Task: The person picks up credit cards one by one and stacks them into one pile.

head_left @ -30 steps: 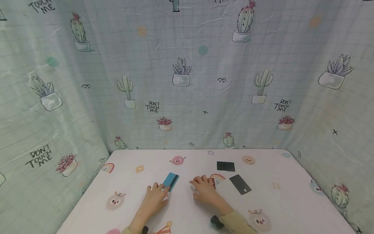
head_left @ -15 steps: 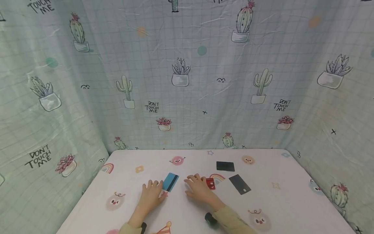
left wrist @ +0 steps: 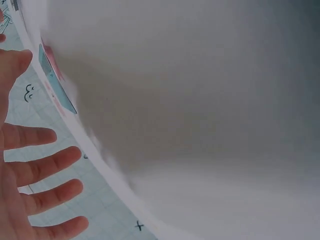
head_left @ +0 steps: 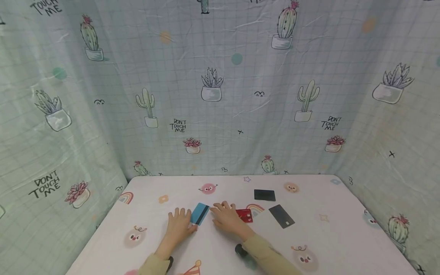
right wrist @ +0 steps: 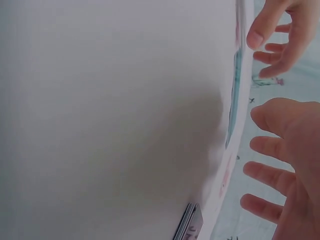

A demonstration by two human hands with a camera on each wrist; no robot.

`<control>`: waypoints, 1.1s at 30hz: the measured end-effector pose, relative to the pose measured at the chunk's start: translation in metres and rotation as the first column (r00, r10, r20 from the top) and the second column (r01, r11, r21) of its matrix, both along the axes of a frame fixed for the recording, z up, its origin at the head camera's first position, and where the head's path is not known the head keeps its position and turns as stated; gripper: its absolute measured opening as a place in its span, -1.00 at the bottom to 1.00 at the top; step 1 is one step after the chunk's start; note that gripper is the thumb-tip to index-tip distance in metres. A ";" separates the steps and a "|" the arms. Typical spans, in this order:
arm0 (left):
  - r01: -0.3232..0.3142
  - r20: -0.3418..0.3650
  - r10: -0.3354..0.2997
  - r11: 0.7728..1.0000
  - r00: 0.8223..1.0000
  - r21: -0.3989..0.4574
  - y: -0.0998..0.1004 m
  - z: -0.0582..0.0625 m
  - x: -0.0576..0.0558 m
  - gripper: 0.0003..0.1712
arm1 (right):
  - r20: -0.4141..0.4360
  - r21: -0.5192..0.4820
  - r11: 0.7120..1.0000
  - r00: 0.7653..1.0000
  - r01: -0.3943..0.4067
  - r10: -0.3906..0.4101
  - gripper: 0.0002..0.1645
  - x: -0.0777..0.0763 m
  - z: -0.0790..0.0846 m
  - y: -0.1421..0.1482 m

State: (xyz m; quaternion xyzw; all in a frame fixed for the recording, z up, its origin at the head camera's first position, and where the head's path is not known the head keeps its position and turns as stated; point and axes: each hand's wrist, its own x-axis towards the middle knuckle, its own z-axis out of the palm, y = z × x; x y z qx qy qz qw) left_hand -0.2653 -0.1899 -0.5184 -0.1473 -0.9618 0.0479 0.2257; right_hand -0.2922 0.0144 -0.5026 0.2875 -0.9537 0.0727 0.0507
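Note:
A blue card (head_left: 200,214) with a dark stripe lies flat on the white table between the two hands. Just left of it is my left hand (head_left: 177,224), fingers spread and holding nothing; the left wrist view shows this hand (left wrist: 30,175) apart from the blue card (left wrist: 59,82). On the card's right, my right hand (head_left: 227,219) has its fingertips near the card's edge, its grip free. Behind the right hand's knuckles, a red card (head_left: 245,215) is partly hidden. The right wrist view shows its edge as a thin stack of cards (right wrist: 189,224).
Two dark cards lie farther right: a black card (head_left: 264,195) toward the back and a dark grey card (head_left: 282,216) set at a slant. A patterned cloth (head_left: 220,114) hangs behind the table (head_left: 330,244) and along both sides.
My right hand has moved left, off the red card and toward the blue card. My left hand has drawn back slightly from the blue card. The cards stay where they were.

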 end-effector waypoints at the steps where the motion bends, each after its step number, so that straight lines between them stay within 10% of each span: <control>1: -0.001 -0.003 0.001 1.000 1.000 -0.006 0.000 -0.001 -0.002 -0.30 | 0.005 0.008 1.000 1.000 -0.004 0.004 -0.48 -0.002 0.000 -0.001; 33: 0.007 0.103 0.004 0.994 0.995 -0.111 0.014 0.005 -0.011 -0.47 | -0.081 0.188 0.980 0.994 -0.059 0.075 -0.57 -0.025 -0.004 -0.033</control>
